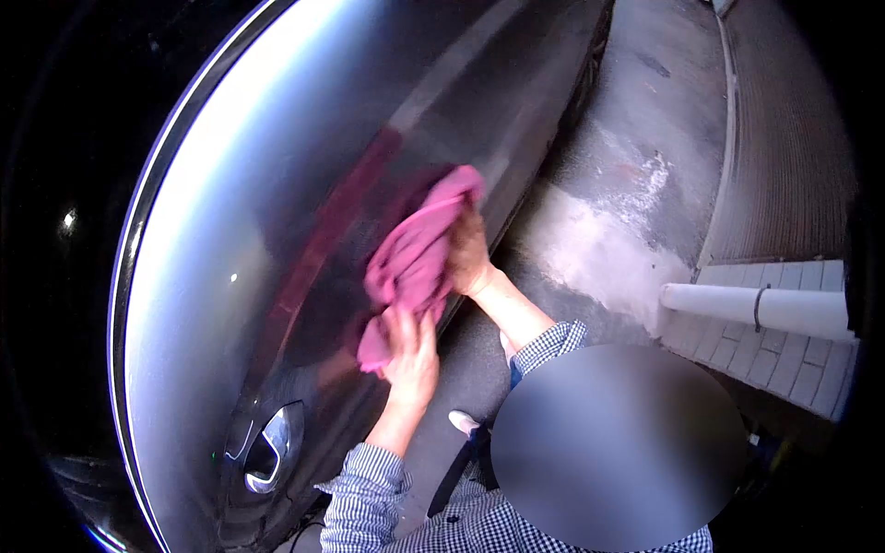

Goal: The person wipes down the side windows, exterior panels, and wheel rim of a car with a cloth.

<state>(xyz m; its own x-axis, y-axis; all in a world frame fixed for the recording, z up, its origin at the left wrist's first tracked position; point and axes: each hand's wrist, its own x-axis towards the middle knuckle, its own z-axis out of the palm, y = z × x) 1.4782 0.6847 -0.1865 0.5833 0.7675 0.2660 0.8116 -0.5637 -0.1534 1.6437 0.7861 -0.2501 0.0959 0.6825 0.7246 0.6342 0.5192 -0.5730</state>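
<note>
A crumpled pink cloth is bunched up against the side of a dark, glossy car. My left hand grips its lower end, the fingers pressed onto the fabric. Behind the upper part of the cloth is my right hand, closed around it, with most of its fingers hidden by the folds. The car's paint mirrors the cloth as a dark pink streak. Lower left of my hands, a shiny door handle is set in the door.
Concrete ground with a pale patch runs along the car. To the right are a white pipe, a light tiled wall and a ribbed brown surface. A shoe shows below. A blurred oval covers the lower right.
</note>
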